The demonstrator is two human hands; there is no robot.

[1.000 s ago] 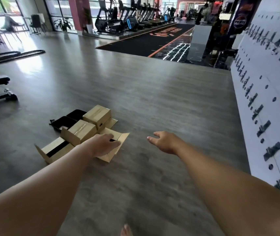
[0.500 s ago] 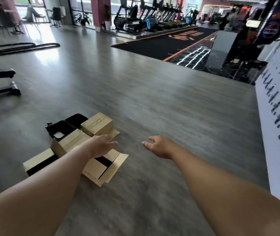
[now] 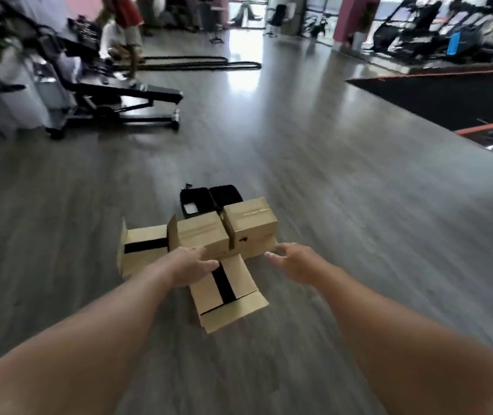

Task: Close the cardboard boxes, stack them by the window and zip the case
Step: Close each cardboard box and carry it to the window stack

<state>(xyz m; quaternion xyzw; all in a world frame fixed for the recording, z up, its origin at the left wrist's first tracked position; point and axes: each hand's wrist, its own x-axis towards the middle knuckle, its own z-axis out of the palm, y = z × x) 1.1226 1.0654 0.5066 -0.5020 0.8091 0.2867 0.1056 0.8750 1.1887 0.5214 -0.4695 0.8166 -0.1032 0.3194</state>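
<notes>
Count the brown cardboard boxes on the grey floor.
4: a taped one far right, a second beside it, a gaping one at left, another nearest, by the left hand. More may be hidden.

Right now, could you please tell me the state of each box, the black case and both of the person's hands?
Near box: on the floor, flaps not shut, dark gap showing.
Left box: flaps apart, dark gap showing.
Middle box: top closed, one side flap up.
Far box: closed.
Black case: unzipped, lying open.
Left hand: fingers straight, at the near box.
Right hand: open, holding nothing.
</notes>
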